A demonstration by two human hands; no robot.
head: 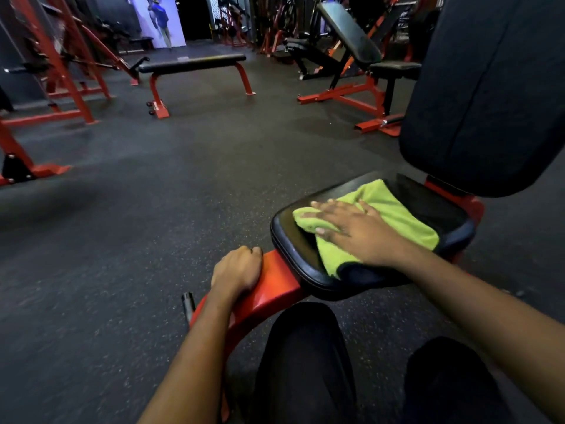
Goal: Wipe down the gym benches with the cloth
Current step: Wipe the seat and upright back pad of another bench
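Seat pad (pixel 435 205) wiping: right grip (pixel 357 232), released, presses green cloth (pixel 397 214). Left grip (pixel 237 270) grasps red frame (pixel 276 290). Next, probably sweep toward 1 o'clock.

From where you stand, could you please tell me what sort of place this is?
Most likely a gym's weights area: a flat bench on red legs stands on the floor, an adjustable incline bench is to its right, and red steel racks line the left side.
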